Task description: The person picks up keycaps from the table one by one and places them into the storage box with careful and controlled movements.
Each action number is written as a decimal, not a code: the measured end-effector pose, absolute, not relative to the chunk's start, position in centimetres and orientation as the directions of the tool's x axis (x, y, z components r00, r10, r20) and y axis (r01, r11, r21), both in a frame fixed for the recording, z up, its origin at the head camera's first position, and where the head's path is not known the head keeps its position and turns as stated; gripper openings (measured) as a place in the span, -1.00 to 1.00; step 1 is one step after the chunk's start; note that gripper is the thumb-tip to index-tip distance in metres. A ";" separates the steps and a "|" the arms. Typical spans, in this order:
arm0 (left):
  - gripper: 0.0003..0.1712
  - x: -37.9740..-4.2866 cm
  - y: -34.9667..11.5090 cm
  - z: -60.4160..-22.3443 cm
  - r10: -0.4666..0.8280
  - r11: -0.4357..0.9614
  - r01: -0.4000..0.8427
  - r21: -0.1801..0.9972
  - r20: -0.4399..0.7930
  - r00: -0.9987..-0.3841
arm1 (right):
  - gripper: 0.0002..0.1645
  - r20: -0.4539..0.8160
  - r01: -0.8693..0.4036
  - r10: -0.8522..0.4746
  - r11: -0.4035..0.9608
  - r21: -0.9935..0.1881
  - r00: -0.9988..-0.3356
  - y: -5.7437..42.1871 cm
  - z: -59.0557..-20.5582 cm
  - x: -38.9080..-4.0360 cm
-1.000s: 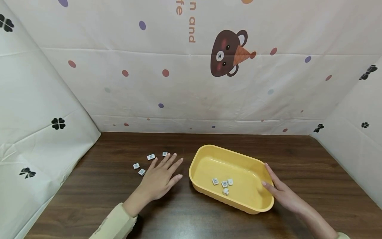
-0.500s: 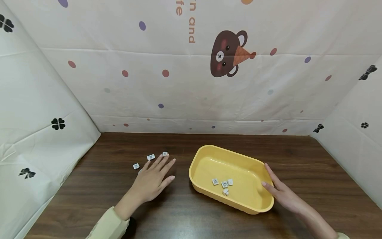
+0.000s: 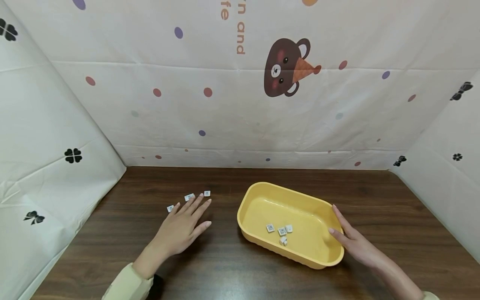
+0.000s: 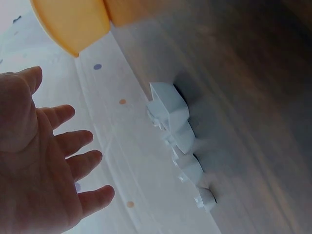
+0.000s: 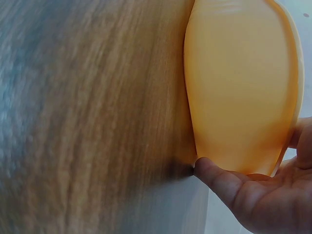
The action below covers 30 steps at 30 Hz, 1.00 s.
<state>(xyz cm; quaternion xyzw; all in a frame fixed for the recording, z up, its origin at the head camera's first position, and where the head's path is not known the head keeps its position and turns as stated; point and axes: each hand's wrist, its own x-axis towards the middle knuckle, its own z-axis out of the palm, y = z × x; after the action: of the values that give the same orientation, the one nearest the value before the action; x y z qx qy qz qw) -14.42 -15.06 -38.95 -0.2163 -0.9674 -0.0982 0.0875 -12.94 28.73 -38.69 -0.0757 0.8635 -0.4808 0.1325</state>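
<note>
My left hand (image 3: 176, 233) hovers over the table, fingers straight and spread, holding nothing. Just beyond its fingertips are small white pieces that look like keycaps (image 3: 207, 193), with greyish marks on top; the hand partly covers some. The left wrist view shows several of these keycaps (image 4: 168, 109) in a row on the table, small nubs pointing up, apart from the open palm (image 4: 39, 161). My right hand (image 3: 356, 241) grips the right end of a yellow plastic tray (image 3: 258, 243). Several similar keycaps (image 3: 282, 231) lie inside. In the right wrist view, one digit (image 5: 219, 178) presses the tray's end wall.
The dark wood table (image 3: 210, 275) meets a white printed cloth (image 3: 150, 121) at the back. More cloth (image 3: 56, 187) rises along the left edge, and another sheet (image 3: 450, 183) stands at the right.
My left hand has drifted left and toward me, away from the tray, uncovering the rightmost keycap and covering the one nearest to me. The right hand and tray stay put.
</note>
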 end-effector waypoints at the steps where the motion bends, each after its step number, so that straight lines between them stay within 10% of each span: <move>1: -0.35 -14.4 -15.2 -39.0 0.399 0.888 0.434 0.152 0.212 -0.892 | -0.12 -0.159 0.000 -0.256 0.527 -0.850 -0.953 28.7 -38.7 -13.0; 30: -0.31 -13.6 -18.1 -39.3 0.338 0.907 0.372 0.199 0.184 -0.923 | -0.11 -0.171 0.016 -0.251 0.522 -0.853 -0.953 28.7 -38.6 -13.0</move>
<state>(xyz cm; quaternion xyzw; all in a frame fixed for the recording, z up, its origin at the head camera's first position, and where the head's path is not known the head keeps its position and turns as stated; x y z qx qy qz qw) -13.60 -18.08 -39.32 -0.1824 -0.9737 -0.1158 0.0728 -12.95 28.66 -38.64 -0.0683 0.8614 -0.4842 0.1376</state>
